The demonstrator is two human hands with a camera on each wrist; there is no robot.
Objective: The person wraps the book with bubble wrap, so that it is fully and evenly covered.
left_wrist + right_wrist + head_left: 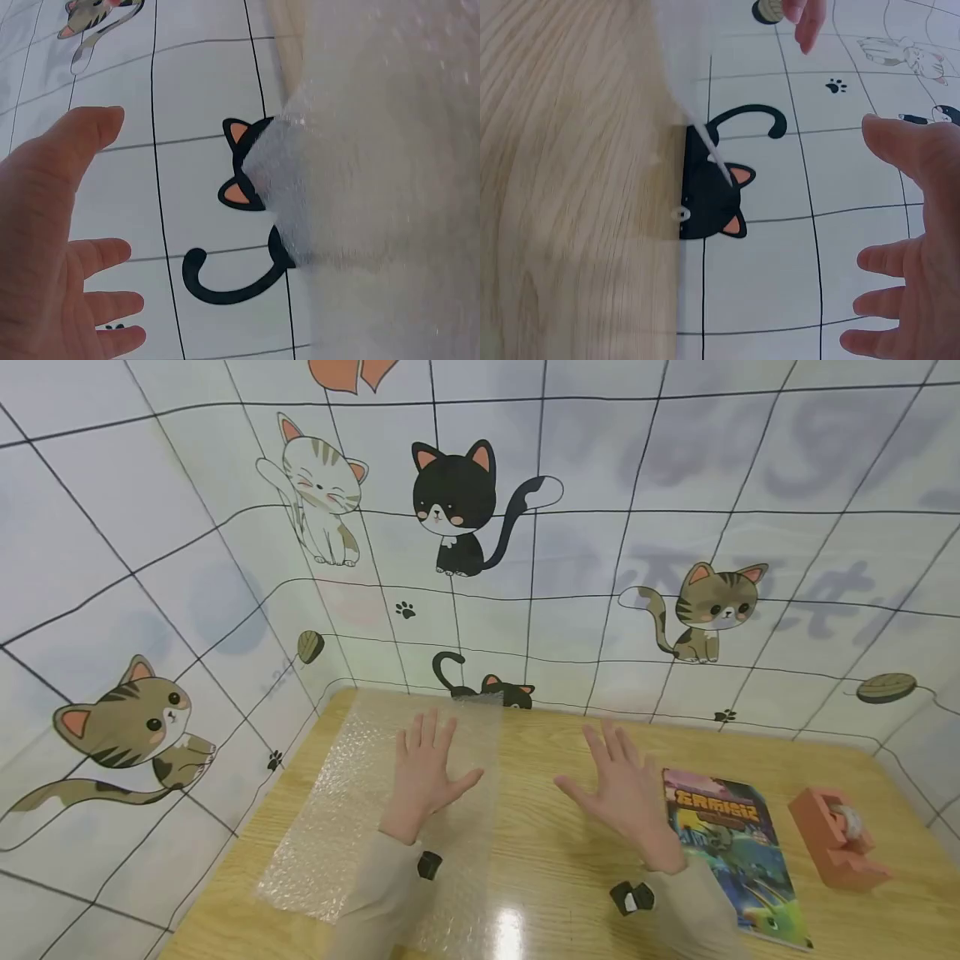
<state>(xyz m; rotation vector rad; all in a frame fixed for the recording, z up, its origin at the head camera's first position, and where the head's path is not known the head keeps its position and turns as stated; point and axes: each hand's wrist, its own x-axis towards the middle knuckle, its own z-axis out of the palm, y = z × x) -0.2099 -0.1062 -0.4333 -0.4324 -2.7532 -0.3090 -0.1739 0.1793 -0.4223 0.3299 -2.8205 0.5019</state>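
Observation:
My left hand [425, 768] is held over a sheet of bubble wrap [330, 810], fingers spread and thumb pointing right. In the left wrist view the hand [45, 225] holds nothing, and the bubble wrap [390, 180] stands to its right. My right hand [618, 789] is spread too, above the wooden table between the bubble wrap and a colourful book [731, 852]. Nothing lies in the right hand [907, 240] in the right wrist view. The right forearm overlaps the book's left edge.
An orange tape dispenser [836, 839] with a roll of clear tape stands right of the book. The wooden table [547, 827] meets a tiled-pattern wall [577, 552] with cartoon cats at its back and left. The bubble wrap's far edge reaches that wall.

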